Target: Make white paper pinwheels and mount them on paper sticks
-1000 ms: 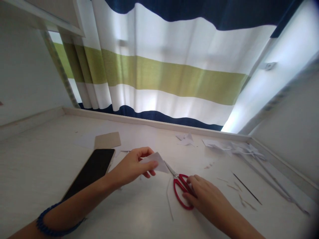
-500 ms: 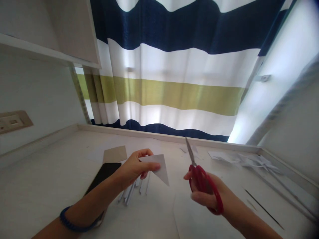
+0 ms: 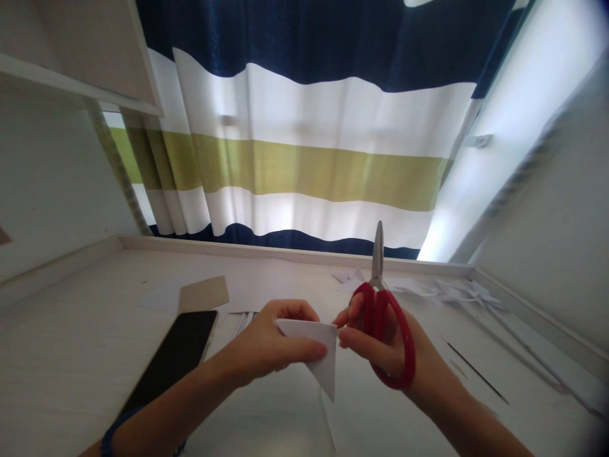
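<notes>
A folded triangle of white paper [image 3: 320,334] is pinched between the thumb and fingers of my left hand [image 3: 280,346], one corner hanging down. My right hand [image 3: 390,346] has red-handled scissors [image 3: 379,304] hooked on it, the blades together and pointing up, away from the paper. The thumb and forefinger of that hand come to the paper's right corner; whether they grip it is hard to tell. Behind my left wrist lies a dark phone [image 3: 174,355].
A tan piece of card [image 3: 204,294] lies beyond the phone. White paper scraps and strips [image 3: 469,292] are heaped at the back right, with a thin black stick [image 3: 477,372] nearer. The desk's raised back edge [image 3: 266,252] runs below a striped curtain [image 3: 304,168].
My hands have come together, with the right fingers now at the paper's corner. The scissors have swung more upright. The view has shifted a little to the right.
</notes>
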`<state>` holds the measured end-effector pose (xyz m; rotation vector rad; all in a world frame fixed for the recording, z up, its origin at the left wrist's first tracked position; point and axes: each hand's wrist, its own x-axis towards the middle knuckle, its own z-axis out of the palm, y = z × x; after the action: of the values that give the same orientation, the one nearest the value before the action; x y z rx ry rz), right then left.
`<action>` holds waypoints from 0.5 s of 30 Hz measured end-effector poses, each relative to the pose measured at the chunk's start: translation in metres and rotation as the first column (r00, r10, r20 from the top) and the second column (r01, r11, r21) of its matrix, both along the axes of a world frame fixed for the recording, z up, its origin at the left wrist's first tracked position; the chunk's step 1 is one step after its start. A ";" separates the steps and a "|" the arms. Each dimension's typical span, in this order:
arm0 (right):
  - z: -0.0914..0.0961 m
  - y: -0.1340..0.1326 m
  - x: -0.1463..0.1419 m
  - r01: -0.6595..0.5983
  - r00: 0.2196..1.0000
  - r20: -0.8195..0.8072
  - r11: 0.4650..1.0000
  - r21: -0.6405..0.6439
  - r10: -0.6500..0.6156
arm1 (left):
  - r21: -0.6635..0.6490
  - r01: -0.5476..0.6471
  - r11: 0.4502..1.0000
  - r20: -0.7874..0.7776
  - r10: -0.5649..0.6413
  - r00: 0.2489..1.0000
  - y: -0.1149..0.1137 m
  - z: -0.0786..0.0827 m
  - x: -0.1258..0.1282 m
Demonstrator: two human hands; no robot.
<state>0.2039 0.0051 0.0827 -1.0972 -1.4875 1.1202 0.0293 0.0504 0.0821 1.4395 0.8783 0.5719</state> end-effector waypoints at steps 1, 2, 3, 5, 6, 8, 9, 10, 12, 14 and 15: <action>0.002 -0.002 -0.001 0.006 1.000 0.016 1.000 -0.003 -0.006 | -0.004 0.011 1.000 -0.001 -0.011 1.000 0.000 0.000 0.000; 0.003 -0.003 -0.002 0.012 1.000 0.019 1.000 -0.006 -0.012 | -0.007 0.019 1.000 -0.002 -0.019 1.000 0.000 -0.001 0.000; 0.003 -0.004 -0.003 0.028 1.000 0.011 1.000 -0.006 -0.027 | -0.009 0.025 1.000 0.006 -0.025 1.000 0.000 -0.002 0.000; 0.002 -0.006 -0.006 0.088 0.996 -0.028 0.996 0.008 -0.088 | -0.003 0.006 1.000 0.085 -0.005 0.996 -0.002 -0.005 0.002; 0.000 -0.006 -0.007 0.129 0.991 -0.048 0.992 0.013 -0.128 | -0.006 -0.005 1.000 0.146 0.006 0.989 -0.003 -0.007 0.003; -0.003 -0.007 -0.010 0.185 0.978 -0.098 0.983 0.009 -0.183 | -0.009 -0.010 1.000 0.245 0.012 0.969 -0.007 -0.012 0.006; -0.004 -0.007 -0.012 0.181 0.975 -0.131 0.984 -0.001 -0.179 | -0.005 -0.011 1.000 0.262 0.012 0.965 -0.010 -0.014 0.008; -0.005 -0.007 -0.013 0.158 0.975 -0.157 0.987 -0.011 -0.158 | 0.006 -0.008 1.000 0.250 0.007 0.968 -0.012 -0.016 0.009; -0.007 -0.007 -0.015 0.116 0.979 -0.165 0.993 -0.031 -0.119 | 0.037 -0.035 0.999 0.199 0.027 0.980 -0.016 -0.017 0.011; -0.010 -0.007 -0.015 0.127 0.984 -0.122 0.990 -0.056 -0.133 | 0.045 -0.090 0.995 0.151 0.082 0.985 -0.019 -0.014 0.009; -0.012 -0.008 -0.014 0.140 0.984 -0.103 0.988 -0.068 -0.146 | 0.052 -0.146 0.988 0.137 0.137 0.981 -0.020 -0.011 0.008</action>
<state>0.1896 -0.0029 0.0710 -1.1483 -1.2775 1.1122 0.0372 0.0305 0.0714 1.3840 0.8676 0.7993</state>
